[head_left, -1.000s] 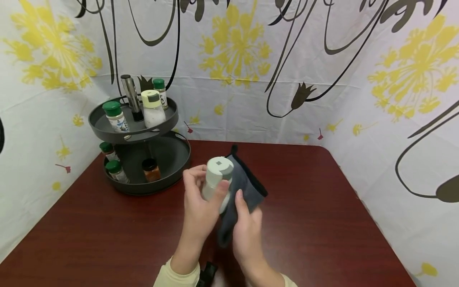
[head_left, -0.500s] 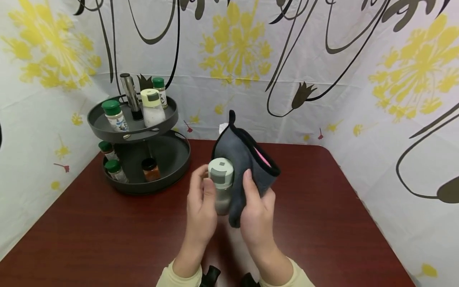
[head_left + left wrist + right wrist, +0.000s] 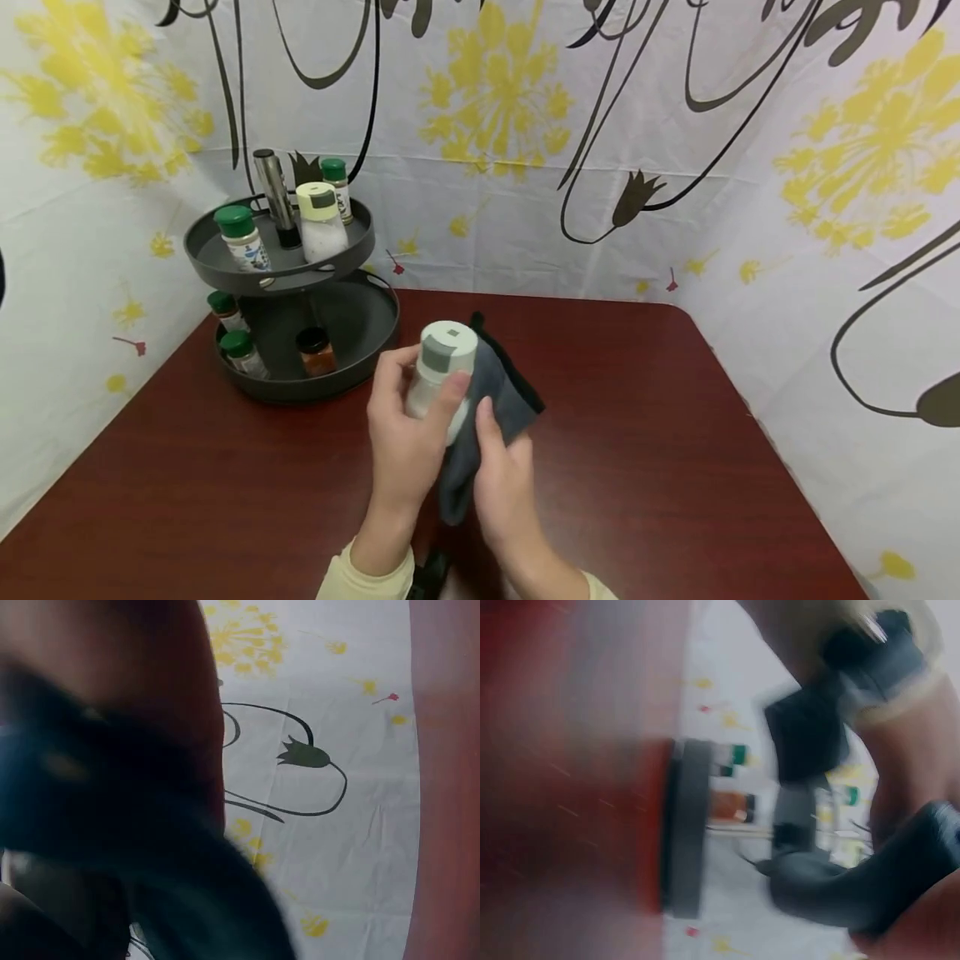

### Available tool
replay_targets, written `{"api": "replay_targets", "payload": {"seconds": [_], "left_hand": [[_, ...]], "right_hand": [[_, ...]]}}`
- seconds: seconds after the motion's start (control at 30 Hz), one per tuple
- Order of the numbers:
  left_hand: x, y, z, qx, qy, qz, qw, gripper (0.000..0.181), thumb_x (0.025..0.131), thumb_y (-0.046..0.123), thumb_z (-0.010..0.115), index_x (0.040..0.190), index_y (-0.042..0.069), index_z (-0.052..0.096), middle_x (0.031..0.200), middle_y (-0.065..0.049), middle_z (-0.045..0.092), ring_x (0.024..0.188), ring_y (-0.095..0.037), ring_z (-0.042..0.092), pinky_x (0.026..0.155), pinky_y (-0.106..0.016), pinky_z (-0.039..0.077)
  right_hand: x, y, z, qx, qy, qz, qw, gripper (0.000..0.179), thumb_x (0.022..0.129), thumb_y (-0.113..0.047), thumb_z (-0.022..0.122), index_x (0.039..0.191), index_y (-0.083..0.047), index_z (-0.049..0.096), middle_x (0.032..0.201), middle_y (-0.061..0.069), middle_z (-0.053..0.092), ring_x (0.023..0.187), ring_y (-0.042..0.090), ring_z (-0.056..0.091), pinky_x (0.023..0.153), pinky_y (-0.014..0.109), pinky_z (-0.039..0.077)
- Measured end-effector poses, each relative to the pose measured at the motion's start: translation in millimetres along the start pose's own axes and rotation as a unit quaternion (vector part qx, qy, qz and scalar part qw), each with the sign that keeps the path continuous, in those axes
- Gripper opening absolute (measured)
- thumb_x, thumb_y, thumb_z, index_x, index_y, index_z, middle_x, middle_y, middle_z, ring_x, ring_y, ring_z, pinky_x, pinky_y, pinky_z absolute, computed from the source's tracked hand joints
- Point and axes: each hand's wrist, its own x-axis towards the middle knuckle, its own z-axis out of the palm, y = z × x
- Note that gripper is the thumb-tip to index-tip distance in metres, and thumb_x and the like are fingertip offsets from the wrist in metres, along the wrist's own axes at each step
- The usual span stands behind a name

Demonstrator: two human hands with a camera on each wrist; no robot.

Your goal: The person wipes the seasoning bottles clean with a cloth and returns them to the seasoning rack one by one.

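A clear shaker jar [image 3: 442, 371] with a pale two-tone cap is tilted above the table, in the grip of my left hand [image 3: 401, 450]. The left thumb lies across its front, below the cap. My right hand [image 3: 504, 492] grips a grey cloth mitt [image 3: 498, 387] with black trim and a small loop, thumb on the near side. The mitt is against the jar's right side and covers part of it; its lower end hangs between the wrists. In the left wrist view, the dark blurred mitt [image 3: 202, 877] fills the lower left. The right wrist view shows it blurred too.
A dark two-tier round rack [image 3: 367, 354] stands at the back left of the reddish-brown table [image 3: 637, 433]. Its top tier carries green-capped jars, a yellow-capped shaker [image 3: 322, 229] and a silver cylinder [image 3: 273, 196]. More small jars stand below. A patterned curtain [image 3: 465, 250] surrounds the table.
The mitt swung up, showing its pink inside half a second ago, and is now lower and turned away again. Both hands shifted slightly left; the jar tilts more.
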Motion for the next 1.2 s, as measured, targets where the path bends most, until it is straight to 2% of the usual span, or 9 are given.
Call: {"api": "replay_targets", "payload": {"seconds": [0.1,0.27,0.43,0.53,0.63,0.73,0.83,1.0,1.2], "left_hand": [[-4.8,-1.5,2.9,0.015,-0.025,-0.009,0.9995,0.036,0.093,0.014,0.081,0.125,0.012,0.066,0.116,-0.001,0.062,0.105,-0.017,0.060,0.088,-0.032,0.050],[-12.7,-4.5,8.3,0.032,-0.047,0.029,0.9979,0.037,0.092,0.012,0.082,0.126,0.012,0.067,0.117,-0.004,0.063,0.109,-0.018,0.060,0.093,-0.032,0.050],[-8.5,0.2,10.9,0.022,-0.058,0.054,0.9966,0.036,0.093,0.007,0.079,0.126,0.010,0.066,0.117,-0.007,0.063,0.110,-0.019,0.059,0.097,-0.034,0.049],[-1.5,3.1,10.6,0.021,-0.056,0.056,0.9966,0.034,0.094,0.010,0.078,0.126,0.008,0.065,0.118,-0.008,0.063,0.112,-0.019,0.060,0.098,-0.038,0.050],[3.3,0.7,9.0,0.024,-0.051,0.047,0.9973,0.033,0.096,0.014,0.078,0.126,0.007,0.066,0.118,-0.007,0.063,0.112,-0.019,0.060,0.095,-0.041,0.051],[3.4,-6.1,9.3,0.028,-0.049,0.029,0.9980,0.033,0.097,0.017,0.077,0.126,0.008,0.065,0.119,-0.006,0.063,0.112,-0.018,0.060,0.093,-0.041,0.051],[1.5,-12.2,13.5,0.037,-0.051,0.004,0.9980,0.034,0.098,0.018,0.077,0.127,0.009,0.063,0.121,-0.005,0.061,0.114,-0.016,0.059,0.094,-0.041,0.052],[-5.8,-15.2,20.1,0.052,-0.059,-0.001,0.9969,0.035,0.097,0.020,0.078,0.127,0.011,0.062,0.122,-0.004,0.060,0.115,-0.015,0.058,0.096,-0.040,0.051],[-3.5,-8.9,18.7,0.045,-0.056,0.044,0.9965,0.033,0.093,0.017,0.081,0.121,0.009,0.065,0.116,-0.006,0.062,0.109,-0.018,0.060,0.093,-0.035,0.051]], "right_hand": [[4.8,-21,-1,0.023,0.011,-0.021,0.9994,0.047,0.113,-0.041,0.051,0.130,0.000,0.065,0.099,0.002,0.076,0.088,0.015,0.074,0.080,0.029,0.060],[4.1,-52,-1,0.024,0.035,-0.140,0.9892,0.044,0.113,-0.036,0.051,0.130,0.002,0.065,0.107,0.004,0.073,0.097,0.017,0.072,0.088,0.028,0.058],[1.7,-35,3,0.008,0.053,-0.221,0.9739,0.039,0.115,-0.026,0.047,0.131,0.006,0.062,0.111,0.005,0.073,0.100,0.016,0.073,0.089,0.027,0.059],[3.3,-11,2,0.018,0.034,-0.210,0.9770,0.039,0.116,-0.026,0.044,0.139,0.002,0.057,0.122,0.009,0.072,0.111,0.018,0.073,0.095,0.028,0.059],[4.2,5,0,0.010,0.025,-0.153,0.9879,0.040,0.116,-0.030,0.044,0.142,-0.003,0.057,0.125,0.011,0.071,0.114,0.018,0.072,0.097,0.028,0.059],[7.0,2,-2,-0.001,0.030,-0.082,0.9962,0.042,0.115,-0.037,0.046,0.136,-0.004,0.061,0.115,0.009,0.073,0.103,0.017,0.074,0.090,0.028,0.060],[14.1,-14,-4,0.001,0.033,-0.047,0.9983,0.045,0.114,-0.042,0.047,0.133,-0.005,0.064,0.109,0.007,0.073,0.098,0.017,0.074,0.087,0.028,0.060],[20.1,-31,-3,0.009,0.041,-0.091,0.9949,0.049,0.113,-0.046,0.047,0.137,-0.006,0.063,0.119,0.008,0.071,0.107,0.019,0.071,0.094,0.027,0.057],[17.7,1,0,0.000,0.041,-0.177,0.9833,0.043,0.117,-0.032,0.038,0.146,-0.003,0.052,0.134,0.008,0.065,0.124,0.017,0.065,0.103,0.024,0.053]]}}
